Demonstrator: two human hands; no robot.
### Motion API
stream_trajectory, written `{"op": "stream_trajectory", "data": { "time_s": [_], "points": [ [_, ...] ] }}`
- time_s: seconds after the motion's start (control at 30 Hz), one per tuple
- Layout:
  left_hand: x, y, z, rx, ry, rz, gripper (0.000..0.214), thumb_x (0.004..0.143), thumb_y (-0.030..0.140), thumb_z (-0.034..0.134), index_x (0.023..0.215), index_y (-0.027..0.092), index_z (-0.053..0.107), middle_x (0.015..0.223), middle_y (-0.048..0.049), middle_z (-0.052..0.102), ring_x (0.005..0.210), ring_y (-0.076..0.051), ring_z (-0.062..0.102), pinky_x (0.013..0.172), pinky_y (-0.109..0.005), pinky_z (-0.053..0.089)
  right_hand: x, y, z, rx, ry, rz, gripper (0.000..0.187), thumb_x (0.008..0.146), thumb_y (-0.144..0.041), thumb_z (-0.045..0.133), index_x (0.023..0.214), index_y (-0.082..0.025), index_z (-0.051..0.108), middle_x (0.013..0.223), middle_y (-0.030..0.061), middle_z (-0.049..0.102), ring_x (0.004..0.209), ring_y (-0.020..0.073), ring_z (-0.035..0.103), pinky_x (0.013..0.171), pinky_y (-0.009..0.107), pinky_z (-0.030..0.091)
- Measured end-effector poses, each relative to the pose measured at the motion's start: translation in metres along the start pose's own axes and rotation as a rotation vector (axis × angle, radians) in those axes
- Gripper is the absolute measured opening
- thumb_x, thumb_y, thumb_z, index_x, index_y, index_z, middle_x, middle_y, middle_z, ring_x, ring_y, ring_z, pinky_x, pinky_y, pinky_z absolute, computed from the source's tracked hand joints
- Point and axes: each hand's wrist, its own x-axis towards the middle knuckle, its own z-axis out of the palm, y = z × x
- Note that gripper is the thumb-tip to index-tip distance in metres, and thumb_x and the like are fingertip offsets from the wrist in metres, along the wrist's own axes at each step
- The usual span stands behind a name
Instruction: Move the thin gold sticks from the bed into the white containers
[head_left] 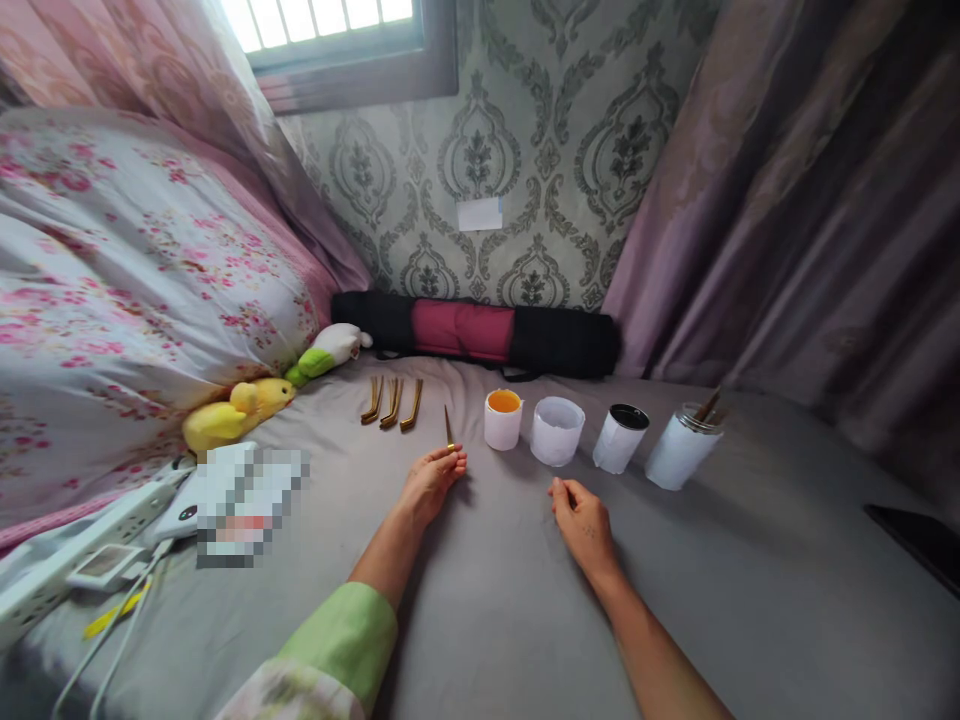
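Note:
My left hand (436, 476) is closed on a thin, gold-coloured pointed stick (448, 427), its tip pointing away from me. Beyond it lie three small groups of bent gold-coloured rods (390, 405) on the grey sheet. My right hand (580, 512) rests with fingers curled shut, and nothing shows in it. It is nearest to a wide white cup (557, 434). Left of that cup is a white-wrapped cup with an orange inside (503, 420). To the right stand a white-wrapped can with a dark inside (621, 440) and a tilted-looking white-wrapped jar (681, 452) holding brown sticks (707, 404).
A black and red rolled bag (465, 330) lies along the wallpapered wall. Plush toys (240, 412), a power strip (90, 540) and white cables (120, 635) are at left. A dark flat object (919, 545) lies at far right. Curtains (750, 220) hang on both sides.

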Motion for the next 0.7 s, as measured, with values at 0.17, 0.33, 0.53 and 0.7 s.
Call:
{"op": "stream_trajectory", "data": {
  "time_s": [0.17,0.33,0.53,0.7],
  "points": [
    [-0.013,-0.009,0.003,-0.032,-0.025,-0.012,0.016,0.068,0.0,0.055,0.082,0.007,0.058,0.07,-0.0063,0.06,0.054,-0.005,0.055,0.053,-0.016,0.047,-0.001,0.0,0.0,-0.003,-0.008,0.003,0.045,0.079,-0.049,0.03,0.069,-0.015,0.059,0.062,0.007,0.061,0.054,0.0147,0.052,0.05,0.022,0.034],
    [-0.023,-0.016,0.008,-0.047,-0.046,-0.025,0.016,0.069,0.004,0.056,0.084,0.009,0.058,0.073,-0.0061,0.06,0.055,-0.005,0.054,0.052,-0.015,0.045,-0.001,0.001,0.0,-0.008,-0.012,0.007,0.044,0.08,-0.048,0.031,0.07,-0.016,0.059,0.06,0.0057,0.06,0.053,0.0144,0.051,0.05,0.022,0.034],
    [-0.036,-0.025,0.014,-0.085,-0.097,-0.036,0.017,0.07,0.011,0.057,0.087,0.011,0.057,0.074,-0.0062,0.06,0.055,-0.006,0.054,0.05,-0.016,0.044,-0.002,-0.002,-0.002,-0.004,-0.017,0.005,0.044,0.079,-0.047,0.031,0.072,-0.015,0.06,0.062,0.0068,0.061,0.056,0.0146,0.053,0.05,0.022,0.034],
    [-0.048,-0.032,0.02,-0.085,-0.109,-0.047,0.019,0.069,0.011,0.057,0.088,0.011,0.058,0.072,-0.0057,0.059,0.054,-0.005,0.052,0.049,-0.016,0.041,-0.002,-0.004,-0.002,-0.004,-0.016,0.001,0.042,0.079,-0.045,0.032,0.071,-0.015,0.06,0.062,0.0059,0.061,0.057,0.0144,0.053,0.051,0.022,0.035]
  ]
}}
